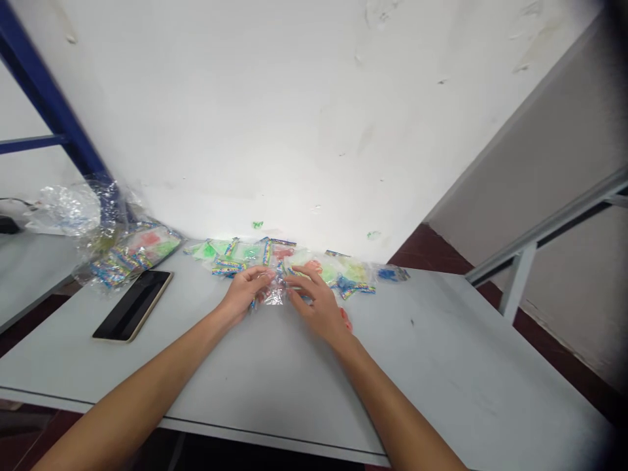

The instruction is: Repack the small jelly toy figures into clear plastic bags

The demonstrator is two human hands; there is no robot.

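Note:
My left hand pinches the left side of a small clear plastic bag above the table. Close to its other side is my right hand, fingers curved and apart; whether the fingertips touch the bag is hard to tell. Just behind both hands lies a row of small clear packets with colourful printed strips, among them a green packet, a red packet and a blue packet. A red piece shows partly from behind my right wrist.
A black-screened phone lies on the grey table at the left. Behind it sit a large bag of packets and crumpled clear plastic. A white wall borders the table's back edge. A metal frame stands at the right.

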